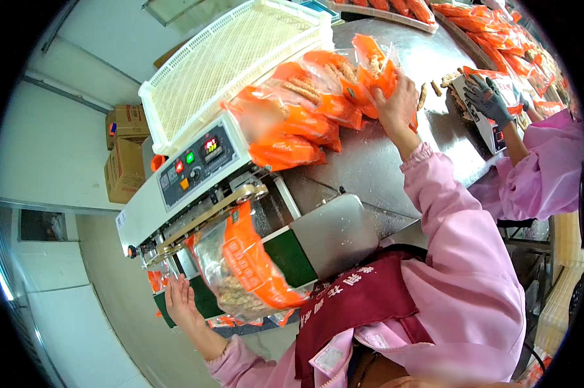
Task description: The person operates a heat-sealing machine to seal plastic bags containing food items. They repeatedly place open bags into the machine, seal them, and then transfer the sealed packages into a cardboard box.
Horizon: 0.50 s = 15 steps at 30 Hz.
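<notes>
My right hand (399, 104) grips the near side of an orange and clear plastic bag (369, 60), with knobbly tan pieces inside. Several similar filled bags (296, 111) lie in a row to its left, beside the control panel. A continuous band sealer (180, 179) with lit displays stands before me. One filled bag (245, 264) hangs from the sealing band, its body resting over the green conveyor belt (289, 257). At the belt's left end my left hand (180, 298) is held open, fingers apart, next to this bag and holding nothing.
White plastic mesh trays (238, 63) are stacked behind the sealer. A co-worker's gloved hand (488, 97) is over a bag on a scale (478, 116) at right. Loose pieces (436, 88) lie on the steel table (384, 160). Cardboard boxes (127, 167) stand by the wall.
</notes>
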Each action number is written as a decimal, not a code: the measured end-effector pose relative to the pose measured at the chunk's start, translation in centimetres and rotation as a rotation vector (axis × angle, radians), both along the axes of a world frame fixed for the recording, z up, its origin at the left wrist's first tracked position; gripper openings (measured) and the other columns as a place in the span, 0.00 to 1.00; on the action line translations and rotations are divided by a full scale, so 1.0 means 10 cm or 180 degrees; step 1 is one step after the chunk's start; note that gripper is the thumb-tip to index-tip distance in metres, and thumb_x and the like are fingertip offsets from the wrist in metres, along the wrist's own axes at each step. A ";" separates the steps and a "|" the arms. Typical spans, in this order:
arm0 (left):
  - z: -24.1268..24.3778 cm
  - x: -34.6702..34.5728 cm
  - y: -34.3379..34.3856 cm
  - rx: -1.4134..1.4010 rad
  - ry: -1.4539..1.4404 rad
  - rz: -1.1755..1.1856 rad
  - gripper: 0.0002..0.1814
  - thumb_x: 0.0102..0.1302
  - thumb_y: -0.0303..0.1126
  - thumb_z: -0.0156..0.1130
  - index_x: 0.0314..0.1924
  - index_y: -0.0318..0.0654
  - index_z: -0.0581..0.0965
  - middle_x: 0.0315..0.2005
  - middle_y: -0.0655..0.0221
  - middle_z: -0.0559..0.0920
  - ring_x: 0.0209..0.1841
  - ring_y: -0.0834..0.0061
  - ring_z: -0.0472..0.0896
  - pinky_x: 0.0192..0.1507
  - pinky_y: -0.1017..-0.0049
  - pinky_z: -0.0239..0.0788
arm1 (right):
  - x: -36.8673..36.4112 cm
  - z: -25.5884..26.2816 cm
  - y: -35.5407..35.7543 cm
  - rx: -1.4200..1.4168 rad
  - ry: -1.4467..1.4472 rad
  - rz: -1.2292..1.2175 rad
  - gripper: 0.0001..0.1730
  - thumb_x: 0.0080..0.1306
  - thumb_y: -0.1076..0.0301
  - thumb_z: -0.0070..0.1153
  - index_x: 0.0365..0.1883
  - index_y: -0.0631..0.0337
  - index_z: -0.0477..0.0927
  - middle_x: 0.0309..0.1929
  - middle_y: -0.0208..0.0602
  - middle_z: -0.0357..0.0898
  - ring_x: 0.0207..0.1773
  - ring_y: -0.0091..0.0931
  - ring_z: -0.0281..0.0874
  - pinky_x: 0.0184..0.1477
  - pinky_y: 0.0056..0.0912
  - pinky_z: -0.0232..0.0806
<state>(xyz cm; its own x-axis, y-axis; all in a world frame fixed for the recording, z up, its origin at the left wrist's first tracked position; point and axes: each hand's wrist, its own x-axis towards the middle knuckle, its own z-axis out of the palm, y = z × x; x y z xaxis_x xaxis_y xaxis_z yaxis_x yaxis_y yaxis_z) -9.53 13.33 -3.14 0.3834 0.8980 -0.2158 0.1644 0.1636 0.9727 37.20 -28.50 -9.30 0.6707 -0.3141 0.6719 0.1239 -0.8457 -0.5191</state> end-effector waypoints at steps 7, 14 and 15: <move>0.32 0.42 -0.72 0.0159 -0.0080 -0.0378 0.22 0.73 0.38 0.62 0.60 0.33 0.74 0.47 0.64 0.83 0.46 0.78 0.80 0.49 0.79 0.71 | 0.38 0.06 -0.71 0.1452 -0.0250 0.1285 0.09 0.62 0.71 0.67 0.41 0.60 0.86 0.34 0.35 0.82 0.36 0.30 0.79 0.42 0.31 0.70; 0.69 1.35 -1.55 0.0174 -0.0367 -0.1590 0.17 0.73 0.34 0.61 0.57 0.33 0.77 0.44 0.63 0.86 0.44 0.78 0.82 0.49 0.79 0.73 | -0.79 1.38 -0.91 0.3148 -0.0450 0.2990 0.03 0.72 0.73 0.58 0.38 0.63 0.80 0.36 0.20 0.78 0.37 0.11 0.69 0.41 0.16 0.62; 0.74 1.49 -1.68 0.0026 -0.0553 -0.1911 0.18 0.72 0.33 0.61 0.57 0.33 0.77 0.45 0.61 0.86 0.44 0.78 0.82 0.49 0.79 0.73 | -0.96 1.53 -0.94 0.3336 -0.0363 0.3172 0.04 0.72 0.72 0.57 0.41 0.64 0.81 0.37 0.24 0.81 0.38 0.13 0.75 0.42 0.18 0.67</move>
<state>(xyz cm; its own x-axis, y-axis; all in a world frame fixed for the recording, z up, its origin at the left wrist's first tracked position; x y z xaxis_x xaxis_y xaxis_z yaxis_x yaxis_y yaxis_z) 5.34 -3.43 4.27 0.8506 0.5163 -0.0991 0.0647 0.0841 0.9944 27.58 -37.89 5.98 0.8595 -0.1294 0.4945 0.5046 0.3693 -0.7804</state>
